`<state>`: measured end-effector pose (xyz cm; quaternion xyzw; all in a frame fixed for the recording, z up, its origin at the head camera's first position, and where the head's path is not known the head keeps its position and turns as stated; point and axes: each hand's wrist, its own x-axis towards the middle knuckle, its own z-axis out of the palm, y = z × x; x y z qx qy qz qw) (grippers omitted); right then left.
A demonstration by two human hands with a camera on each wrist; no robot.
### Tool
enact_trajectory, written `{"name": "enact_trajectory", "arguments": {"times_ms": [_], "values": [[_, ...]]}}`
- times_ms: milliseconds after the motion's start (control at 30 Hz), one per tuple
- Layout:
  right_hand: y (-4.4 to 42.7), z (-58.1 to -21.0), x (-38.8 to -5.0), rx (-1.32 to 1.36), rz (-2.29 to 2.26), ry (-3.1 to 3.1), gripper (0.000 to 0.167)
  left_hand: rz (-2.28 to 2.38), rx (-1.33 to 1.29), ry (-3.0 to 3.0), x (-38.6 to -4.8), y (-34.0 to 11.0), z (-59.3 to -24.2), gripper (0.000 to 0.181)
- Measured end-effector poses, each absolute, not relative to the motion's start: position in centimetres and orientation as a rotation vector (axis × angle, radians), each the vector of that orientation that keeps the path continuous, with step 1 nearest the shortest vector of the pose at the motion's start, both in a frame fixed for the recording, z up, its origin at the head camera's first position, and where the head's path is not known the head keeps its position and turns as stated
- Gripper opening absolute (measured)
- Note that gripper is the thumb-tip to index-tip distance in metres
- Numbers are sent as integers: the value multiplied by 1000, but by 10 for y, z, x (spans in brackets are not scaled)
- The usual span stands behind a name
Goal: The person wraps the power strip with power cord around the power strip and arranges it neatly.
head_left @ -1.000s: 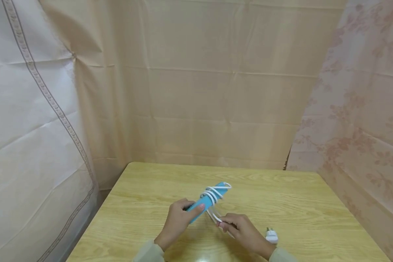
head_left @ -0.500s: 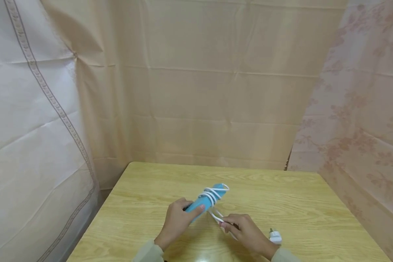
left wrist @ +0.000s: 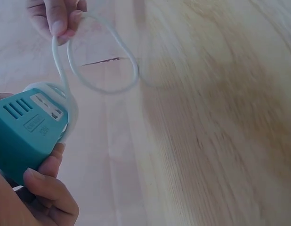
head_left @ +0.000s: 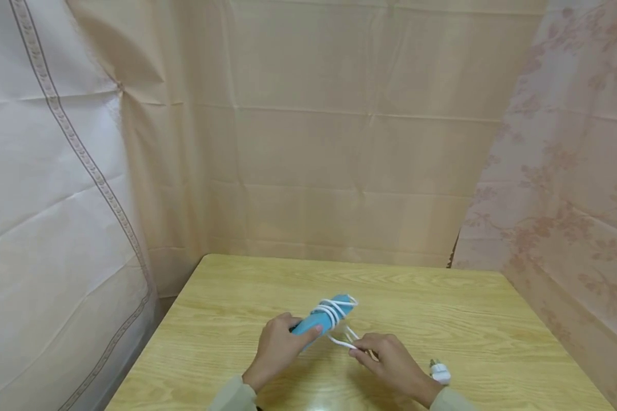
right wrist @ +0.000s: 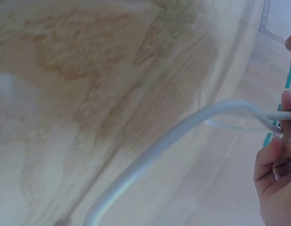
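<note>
My left hand (head_left: 280, 345) grips the lower end of a blue power strip (head_left: 308, 324), which slants up to the right above the table. White cord (head_left: 330, 309) is wound several times around its upper part. In the left wrist view the teal strip (left wrist: 23, 136) shows slots and a socket face. To its right, my right hand (head_left: 391, 362) pinches the cord between thumb and fingers, and in the left wrist view a loop (left wrist: 131, 61) hangs from those fingers. A white plug (head_left: 440, 373) is right of my right wrist.
The wooden table (head_left: 226, 285) spans the lower view. Behind it hangs a beige cloth (head_left: 308, 148), with a white cloth (head_left: 41, 188) on the left and a flowered pink one (head_left: 571, 200) on the right.
The strip's upper end has dipped lower. My right hand has shifted slightly right with the cord, and the white plug has moved right too. Both grips are unchanged.
</note>
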<state>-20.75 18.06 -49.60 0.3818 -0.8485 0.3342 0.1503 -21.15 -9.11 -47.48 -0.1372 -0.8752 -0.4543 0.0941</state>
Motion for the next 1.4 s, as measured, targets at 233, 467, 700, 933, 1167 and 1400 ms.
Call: {"name": "enact_trajectory", "arguments": {"times_ms": [233, 467, 700, 933, 1167, 1400], "values": [[183, -492, -208, 1104, 890, -2366, 8, -1234, -399, -2666, -212, -92, -475, 46], [184, -493, -208, 1129, 854, -2326, 7, -1136, -442, -2701, -211, -92, -479, 50], [184, -491, -209, 1151, 782, -2281, 2, -1028, -503, -2716, -208, -92, -484, 49], [186, -491, -211, 1162, 717, -2217, 4, -971, -520, -2761, -205, -92, -481, 53], [188, -492, -215, 1145, 644, -2153, 5, -898, -600, -2748, -201, -91, -479, 48], [189, -484, -218, 1100, 641, -2141, 10, -866, -679, -2720, -201, -93, -478, 43]]}}
